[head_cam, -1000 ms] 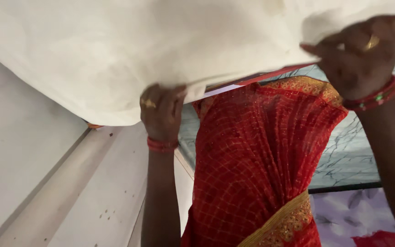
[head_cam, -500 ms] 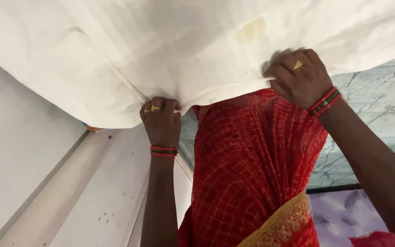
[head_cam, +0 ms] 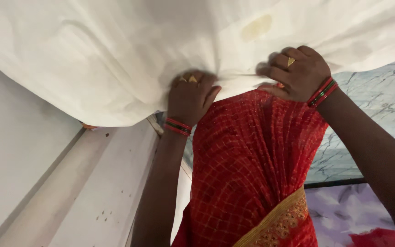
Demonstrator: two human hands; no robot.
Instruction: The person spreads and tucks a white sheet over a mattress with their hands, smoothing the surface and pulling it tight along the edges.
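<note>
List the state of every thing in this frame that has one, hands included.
white cloth: held up, spread wide, gathered at its lower edge, one yellowish stain.
left hand: closed on the cloth's lower edge.
right hand: closed on the same edge, apart from the left.
red garment: worn, draped, hanging below the cloth.
marble floor: partly hidden by the cloth.

One white cloth (head_cam: pixel 115 59) fills the upper half, from nine o'clock across to three o'clock, with one yellowish stain (head_cam: pixel 257 28) near twelve o'clock. Two hands grip its lower edge: the left hand (head_cam: pixel 190 98) close to centre, the right hand (head_cam: pixel 298 73) toward two o'clock. Rings number three: two on the left hand, one on the right. Two sets of red bangles (head_cam: pixel 178 126), one per wrist. One red checked garment (head_cam: pixel 252 169) hangs at six o'clock.
</note>
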